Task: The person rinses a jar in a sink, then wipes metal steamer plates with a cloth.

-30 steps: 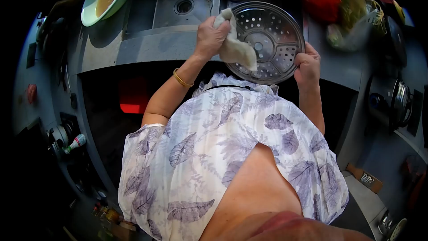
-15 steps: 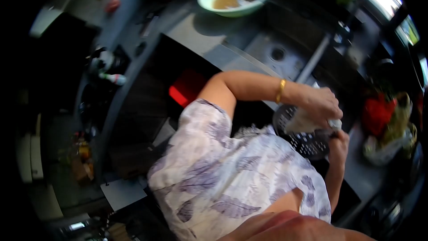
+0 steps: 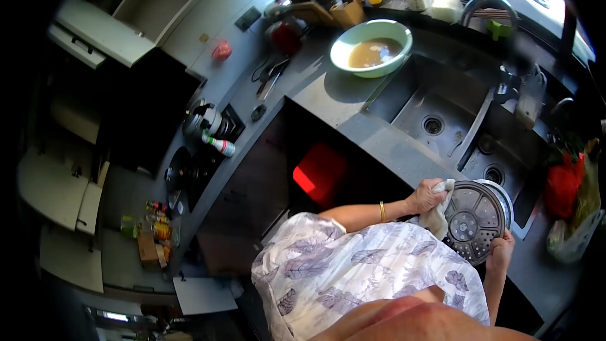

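My left hand (image 3: 427, 197), with a gold bangle at the wrist, is closed on a pale cloth (image 3: 435, 218). The cloth presses against the left rim of a round metal steamer basket (image 3: 475, 218) with a perforated bottom. On the basket's lower right rim, the fingers of my right hand (image 3: 500, 249) are wrapped round the edge. The basket is tilted with its holed face towards me, in front of my body and by the counter edge at the sink. A shiny rim shows behind its upper right side.
Beyond the basket lies a double-bowl sink (image 3: 470, 129) with a curved tap (image 3: 489, 3). A light green basin (image 3: 404, 60) of cloudy brown water stands on the counter (image 3: 315, 104). Bagged vegetables (image 3: 565, 186) are at the right; a red bin (image 3: 322, 173) is under the counter.
The steamer basket has turned, showing its holed face more fully. My left hand and the cloth have moved from near my right hand to the opposite rim. The camera view has shifted too.
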Action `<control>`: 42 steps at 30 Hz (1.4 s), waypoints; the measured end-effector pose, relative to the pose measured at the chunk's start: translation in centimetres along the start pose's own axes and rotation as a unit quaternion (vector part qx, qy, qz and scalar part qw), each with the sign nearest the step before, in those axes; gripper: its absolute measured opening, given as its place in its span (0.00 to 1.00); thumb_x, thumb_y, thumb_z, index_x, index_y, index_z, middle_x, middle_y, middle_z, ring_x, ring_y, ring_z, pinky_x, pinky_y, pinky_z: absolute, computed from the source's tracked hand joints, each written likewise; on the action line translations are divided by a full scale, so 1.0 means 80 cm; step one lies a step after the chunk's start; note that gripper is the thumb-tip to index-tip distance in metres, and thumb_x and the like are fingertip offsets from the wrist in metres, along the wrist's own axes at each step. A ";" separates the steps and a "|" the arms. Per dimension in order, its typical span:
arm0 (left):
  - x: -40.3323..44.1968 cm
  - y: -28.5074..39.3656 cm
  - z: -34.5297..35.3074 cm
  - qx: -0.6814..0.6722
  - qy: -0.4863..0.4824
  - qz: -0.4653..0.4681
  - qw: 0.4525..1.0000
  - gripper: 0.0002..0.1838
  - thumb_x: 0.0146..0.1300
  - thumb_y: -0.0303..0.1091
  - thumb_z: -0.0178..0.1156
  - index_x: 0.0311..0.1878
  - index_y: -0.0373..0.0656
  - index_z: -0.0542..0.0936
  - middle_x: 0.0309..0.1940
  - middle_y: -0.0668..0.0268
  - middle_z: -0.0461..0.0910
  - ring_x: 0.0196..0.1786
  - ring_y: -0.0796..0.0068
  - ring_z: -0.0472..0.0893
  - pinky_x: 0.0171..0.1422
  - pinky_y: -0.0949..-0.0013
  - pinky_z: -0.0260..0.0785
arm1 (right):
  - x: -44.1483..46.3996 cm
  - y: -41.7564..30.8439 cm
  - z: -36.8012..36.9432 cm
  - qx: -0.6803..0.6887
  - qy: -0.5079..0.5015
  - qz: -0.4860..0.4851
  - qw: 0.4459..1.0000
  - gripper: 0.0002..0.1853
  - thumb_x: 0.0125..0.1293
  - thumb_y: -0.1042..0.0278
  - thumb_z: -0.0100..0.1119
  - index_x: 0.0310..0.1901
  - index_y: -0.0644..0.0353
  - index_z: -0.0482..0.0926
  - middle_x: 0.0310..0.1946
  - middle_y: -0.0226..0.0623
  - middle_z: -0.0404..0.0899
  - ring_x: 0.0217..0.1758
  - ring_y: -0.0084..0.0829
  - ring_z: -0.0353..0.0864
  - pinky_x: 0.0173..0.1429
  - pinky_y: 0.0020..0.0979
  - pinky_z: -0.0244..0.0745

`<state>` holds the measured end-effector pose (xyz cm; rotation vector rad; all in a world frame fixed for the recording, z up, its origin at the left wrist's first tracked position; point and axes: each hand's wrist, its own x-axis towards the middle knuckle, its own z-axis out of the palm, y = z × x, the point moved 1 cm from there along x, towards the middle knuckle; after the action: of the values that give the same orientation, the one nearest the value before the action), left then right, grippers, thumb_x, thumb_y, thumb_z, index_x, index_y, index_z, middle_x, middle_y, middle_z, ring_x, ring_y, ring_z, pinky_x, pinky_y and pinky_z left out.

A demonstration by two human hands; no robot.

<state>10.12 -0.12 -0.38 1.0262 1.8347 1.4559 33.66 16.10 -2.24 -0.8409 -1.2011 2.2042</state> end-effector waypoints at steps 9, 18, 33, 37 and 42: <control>0.068 0.160 -0.037 0.265 -0.206 0.325 0.884 0.09 0.45 0.31 0.64 0.30 0.42 0.76 0.20 0.60 0.76 0.24 0.59 0.77 0.29 0.67 0.68 | 0.005 -0.152 0.056 -0.317 -0.147 -0.194 0.917 0.32 0.51 0.69 0.61 0.59 0.64 0.65 0.48 0.38 0.75 0.54 0.30 0.72 0.59 0.34 0.63; 0.083 0.208 -0.050 0.349 -0.302 0.295 0.837 0.11 0.42 0.37 0.66 0.25 0.43 0.75 0.17 0.58 0.74 0.24 0.55 0.76 0.28 0.60 0.65 | 0.021 -0.077 0.150 -0.284 -0.218 -0.186 0.915 0.17 0.63 0.59 0.58 0.21 0.62 0.72 0.15 0.18 0.61 0.20 0.15 0.57 0.23 0.24 0.52; 0.008 0.063 -0.088 0.005 -0.050 -0.008 0.999 0.06 0.55 0.27 0.55 0.35 0.38 0.78 0.26 0.72 0.76 0.30 0.86 0.73 0.34 0.78 0.68 | 0.035 -0.042 0.128 -0.263 -0.139 -0.137 0.945 0.19 0.64 0.61 0.56 0.19 0.64 0.70 0.14 0.20 0.62 0.20 0.15 0.56 0.23 0.25 0.50; -0.031 0.022 -0.073 -0.120 0.030 -0.042 0.992 0.07 0.62 0.34 0.54 0.34 0.40 0.76 0.26 0.74 0.75 0.30 0.87 0.72 0.34 0.80 0.67 | 0.031 -0.041 0.121 -0.221 -0.129 -0.099 0.962 0.17 0.64 0.63 0.55 0.21 0.63 0.71 0.16 0.20 0.62 0.21 0.15 0.56 0.25 0.24 0.51; -0.078 -0.064 -0.046 -0.238 0.039 -0.087 0.967 0.22 0.63 0.51 0.57 0.44 0.39 0.75 0.34 0.75 0.75 0.36 0.86 0.72 0.43 0.79 0.67 | 0.028 -0.017 0.094 -0.136 -0.040 -0.077 0.987 0.12 0.66 0.63 0.54 0.29 0.62 0.78 0.22 0.19 0.67 0.25 0.13 0.60 0.30 0.20 0.55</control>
<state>9.36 -7.86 -4.61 0.5646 1.4700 1.7294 26.91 14.07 1.51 -0.7413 -1.5778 1.9945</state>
